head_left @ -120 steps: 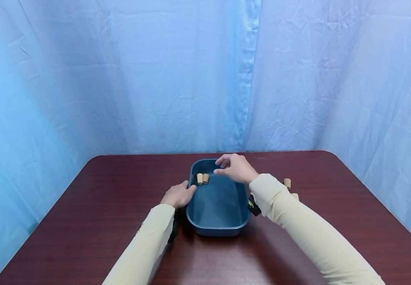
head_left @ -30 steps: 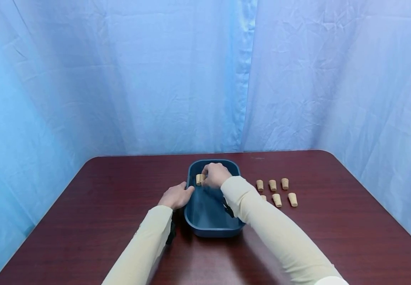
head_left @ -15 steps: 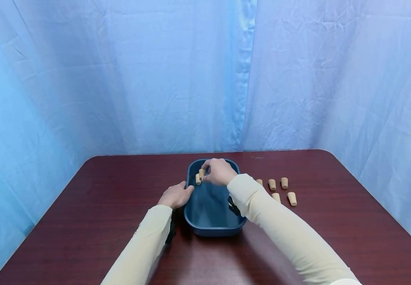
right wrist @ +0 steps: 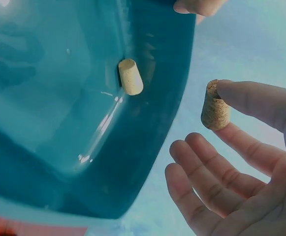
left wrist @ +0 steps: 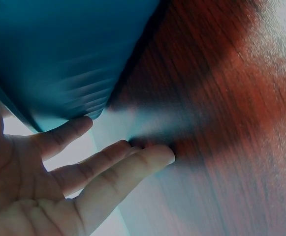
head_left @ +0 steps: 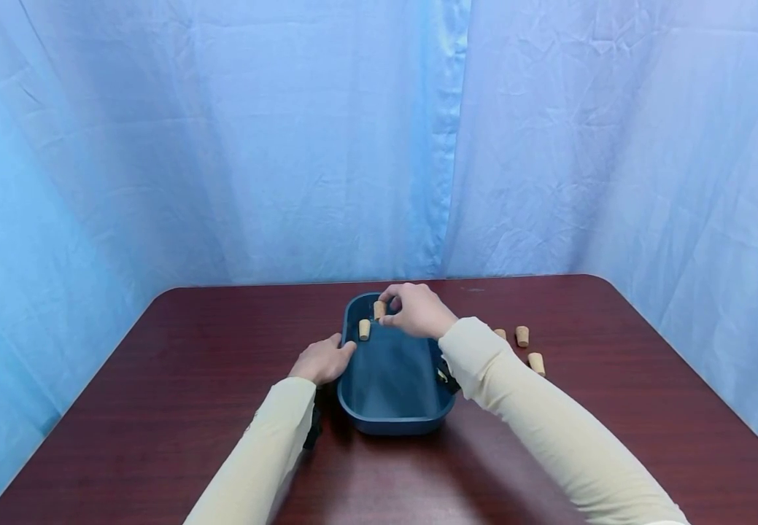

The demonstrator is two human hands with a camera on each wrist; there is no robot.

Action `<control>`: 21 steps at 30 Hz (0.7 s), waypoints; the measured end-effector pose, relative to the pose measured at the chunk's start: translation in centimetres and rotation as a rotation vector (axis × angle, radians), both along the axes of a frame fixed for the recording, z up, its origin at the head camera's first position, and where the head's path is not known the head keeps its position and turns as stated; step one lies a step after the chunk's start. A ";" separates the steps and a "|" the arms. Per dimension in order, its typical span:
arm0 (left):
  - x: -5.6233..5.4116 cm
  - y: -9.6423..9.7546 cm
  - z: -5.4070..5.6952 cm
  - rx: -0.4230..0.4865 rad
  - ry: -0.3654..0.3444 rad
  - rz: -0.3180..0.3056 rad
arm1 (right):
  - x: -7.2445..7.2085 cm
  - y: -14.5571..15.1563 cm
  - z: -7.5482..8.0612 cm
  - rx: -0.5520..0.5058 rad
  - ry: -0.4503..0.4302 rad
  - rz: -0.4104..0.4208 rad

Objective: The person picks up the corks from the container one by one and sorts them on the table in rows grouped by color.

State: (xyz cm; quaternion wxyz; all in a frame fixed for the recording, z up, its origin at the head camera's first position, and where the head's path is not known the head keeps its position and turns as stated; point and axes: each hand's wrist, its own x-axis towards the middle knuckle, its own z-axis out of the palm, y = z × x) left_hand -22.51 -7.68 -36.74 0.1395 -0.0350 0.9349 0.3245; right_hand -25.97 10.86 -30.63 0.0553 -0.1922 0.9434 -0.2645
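Observation:
My right hand pinches a cork stopper between thumb and index finger, above the far part of a dark blue plastic bin. In the right wrist view this held cork shows speckled brown, and the other fingers are spread. A second, paler cork lies inside the bin near its left wall. My left hand holds the bin's left side, thumb over the rim. The left wrist view shows one of its fingers against the bin's outer wall and the others stretched out.
Several corks, among them one cork at the back and another cork nearer, lie on the dark red wooden table right of the bin. My right sleeve partly covers that area. A pale blue curtain hangs behind the table.
My right hand has lifted one of the two corks in the bin and moved up and right with it. The other cork stays inside. My left hand keeps its place.

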 end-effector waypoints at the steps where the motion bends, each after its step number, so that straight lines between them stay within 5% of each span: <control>1: 0.0 0.0 0.0 -0.001 0.002 0.002 | 0.1 0.1 0.1 -0.002 0.006 -0.001; 21: 0.4 -0.1 -0.1 0.011 0.034 -0.021 | 1.0 4.9 0.8 -0.035 0.036 -0.007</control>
